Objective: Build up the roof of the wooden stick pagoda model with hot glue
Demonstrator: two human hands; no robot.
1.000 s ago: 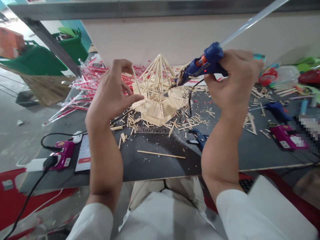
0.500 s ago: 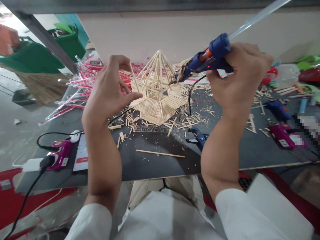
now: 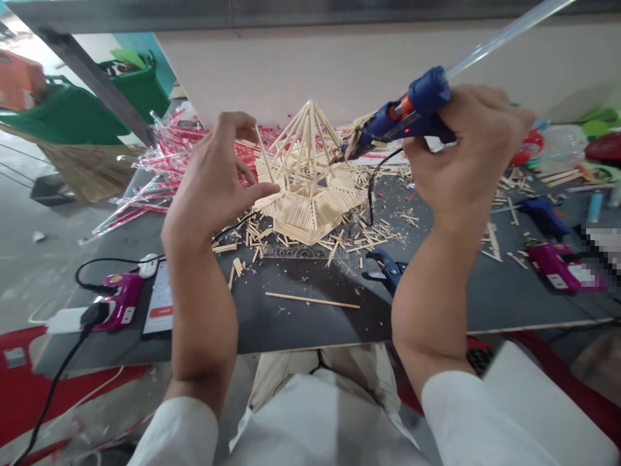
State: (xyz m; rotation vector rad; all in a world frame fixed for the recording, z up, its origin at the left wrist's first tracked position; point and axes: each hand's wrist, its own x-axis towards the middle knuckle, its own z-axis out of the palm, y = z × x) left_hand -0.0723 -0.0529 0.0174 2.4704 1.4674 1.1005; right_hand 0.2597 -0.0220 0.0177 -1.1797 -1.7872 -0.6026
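Note:
In the head view, my right hand (image 3: 478, 145) is wrapped round a blue hot glue gun (image 3: 412, 107). A clear glue stick (image 3: 504, 42) sticks out of its back, and a small red light glows on its side. The nozzle points down-left against the right side of a model building (image 3: 310, 210) made of thin wooden sticks, with a pointed roof frame. At the model's left, my left hand (image 3: 220, 171) steadies a slanted wooden stick (image 3: 264, 154): the index fingertip is at its top and the thumb lies by the model's edge. Whether the stick is glued at its foot I cannot tell.
Cut stick pieces litter the dark table (image 3: 301, 330). One long stick (image 3: 313, 300), blue pliers (image 3: 388, 268) and a clear ruler (image 3: 301, 251) lie in front. Purple power strips (image 3: 119, 299) with cords and a phone (image 3: 160, 301) are at the sides; red-and-clear wrappers (image 3: 160, 168) pile behind left.
The view has shifted slightly. Both hands keep their hold, and the glue gun's nozzle stays by the right side of the model.

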